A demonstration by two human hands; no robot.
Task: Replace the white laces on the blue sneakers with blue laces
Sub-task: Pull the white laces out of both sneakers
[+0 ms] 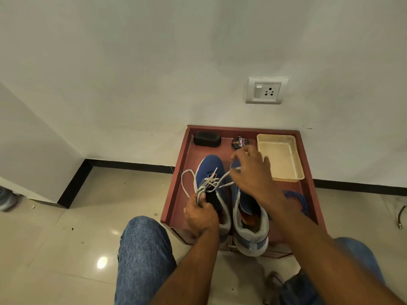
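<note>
On the tabletop (308,172), the left hand (201,213) grips the left sneaker (209,170) by its collar while the right hand (251,170) pinches its white lace (222,179); blue laces (296,198) lie at three o'clock.

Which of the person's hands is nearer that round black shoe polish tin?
Right. The right hand reaches just below the round black shoe polish tin; the left hand grips the left sneaker's collar, much farther back.
</note>
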